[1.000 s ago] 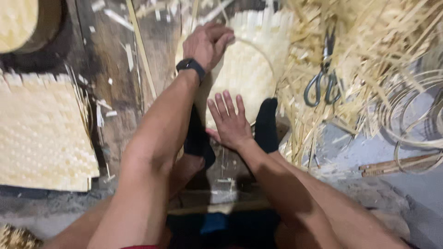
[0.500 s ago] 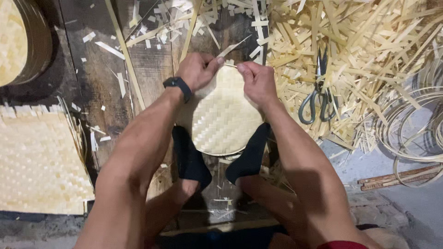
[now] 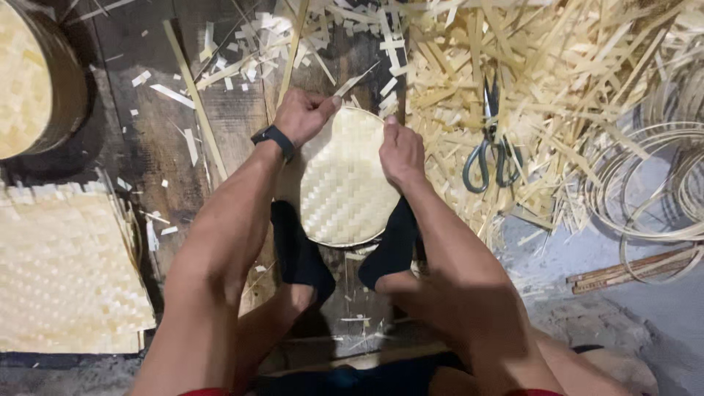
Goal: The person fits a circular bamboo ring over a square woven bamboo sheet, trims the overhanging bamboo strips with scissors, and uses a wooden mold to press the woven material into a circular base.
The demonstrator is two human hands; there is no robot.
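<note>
A round, pale woven bamboo disc [image 3: 345, 180] lies on the dark plank floor [image 3: 147, 125] between two black-socked feet — left hand [image 3: 299, 116] and right hand [image 3: 400, 152] pinch its top rim. Scissors [image 3: 490, 150] rest on bamboo strips [image 3: 572, 81] just right; a square woven mat [image 3: 66, 271] lies left.

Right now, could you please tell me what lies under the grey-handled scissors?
The grey-handled scissors lie on a heap of pale bamboo strips and offcuts. The heap hides the floor beneath them.

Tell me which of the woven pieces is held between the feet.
The small round woven disc in the middle, gripped by both hands at its top edge. The flat square mat lies apart at left; the rimmed round tray sits top left.
</note>
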